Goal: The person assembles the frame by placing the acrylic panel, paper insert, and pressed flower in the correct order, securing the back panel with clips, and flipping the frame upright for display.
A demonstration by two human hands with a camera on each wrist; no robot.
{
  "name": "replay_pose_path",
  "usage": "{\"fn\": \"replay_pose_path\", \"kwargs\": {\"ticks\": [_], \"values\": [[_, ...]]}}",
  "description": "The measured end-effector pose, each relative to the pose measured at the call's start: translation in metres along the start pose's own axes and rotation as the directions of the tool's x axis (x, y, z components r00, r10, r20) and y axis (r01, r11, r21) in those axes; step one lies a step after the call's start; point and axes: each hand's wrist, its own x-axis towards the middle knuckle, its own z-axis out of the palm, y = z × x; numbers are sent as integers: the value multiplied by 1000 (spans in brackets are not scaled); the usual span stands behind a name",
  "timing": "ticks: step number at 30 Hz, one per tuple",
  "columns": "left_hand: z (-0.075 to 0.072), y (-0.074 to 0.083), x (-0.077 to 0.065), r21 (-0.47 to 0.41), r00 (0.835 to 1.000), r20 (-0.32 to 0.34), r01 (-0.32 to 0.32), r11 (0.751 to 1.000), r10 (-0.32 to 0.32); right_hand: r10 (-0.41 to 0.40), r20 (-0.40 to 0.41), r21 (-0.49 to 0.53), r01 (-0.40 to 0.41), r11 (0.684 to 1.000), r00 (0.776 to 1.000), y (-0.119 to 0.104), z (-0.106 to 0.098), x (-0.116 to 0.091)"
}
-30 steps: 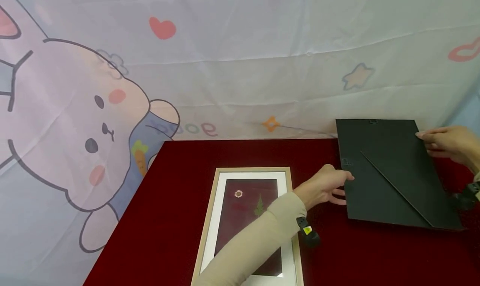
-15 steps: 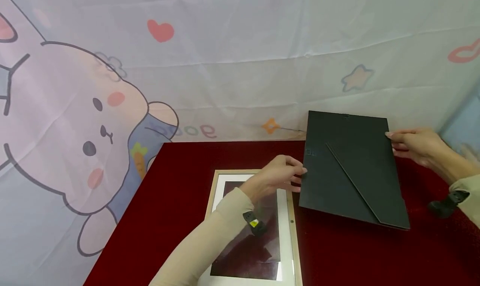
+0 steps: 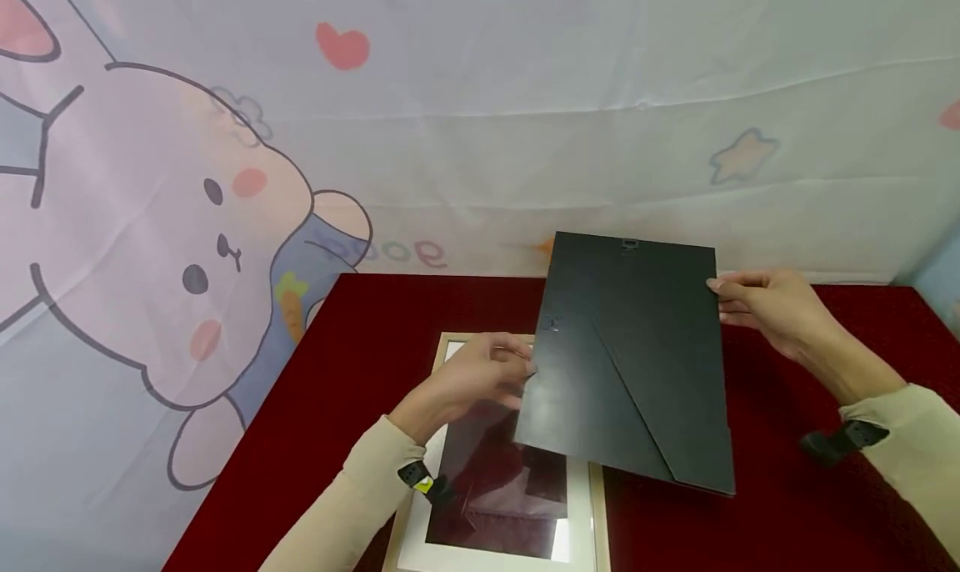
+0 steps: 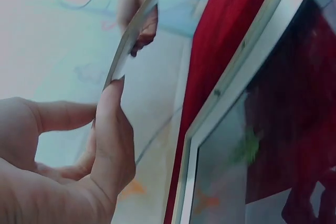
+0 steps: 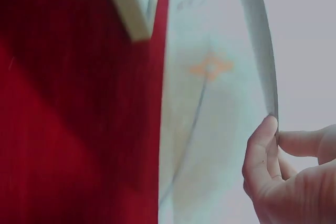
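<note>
A black picture-frame backing board point(image 3: 600, 363) with a diagonal stand flap and small metal hangers is held raised and tilted between both hands. At its left edge my left hand point(image 3: 480, 376) pinches it between thumb and fingers; the left wrist view shows the thin board edge point(image 4: 119, 59) in that pinch. My right hand point(image 3: 772, 309) pinches the opposite edge near the upper right corner, as the right wrist view also shows. Below lies a light wooden picture frame point(image 3: 600, 522) with a white mat point(image 3: 581, 505) and clear pane; the board covers its upper right part.
A dark red cloth point(image 3: 360, 372) covers the table. Behind the table's back edge hangs a pale printed curtain point(image 3: 487, 138) with a cartoon rabbit, hearts and stars. Black camera straps point(image 3: 862, 434) sit on both wrists.
Both hands have carried the black backing board leftward from the right side of the table. It now overlaps the picture frame in the head view.
</note>
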Motion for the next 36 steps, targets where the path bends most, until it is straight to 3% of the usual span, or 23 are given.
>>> {"fn": "replay_pose_path", "kwargs": {"ticks": [6, 14, 18, 27, 36], "values": [[-28, -17, -22, 48, 1000, -24, 17, 999, -16, -27, 4, 123, 26, 992, 1000, -4, 34, -7], [-50, -40, -49, 94, 996, -95, 10, 996, -1, -35, 38, 283, 23, 959, 999, -4, 70, -3], [-58, -51, -59, 66, 994, -106, 21, 998, -14, -25, 61, 302, 5, 953, 998, 1, 87, -1], [-67, -79, -84, 16, 998, -54, 44, 999, -43, -13, 133, 366, -37, 930, 991, 12, 116, 1], [-76, -88, -100, 97, 998, -64, 20, 995, -14, -15, 154, 321, -36, 946, 988, 15, 138, -4]]}}
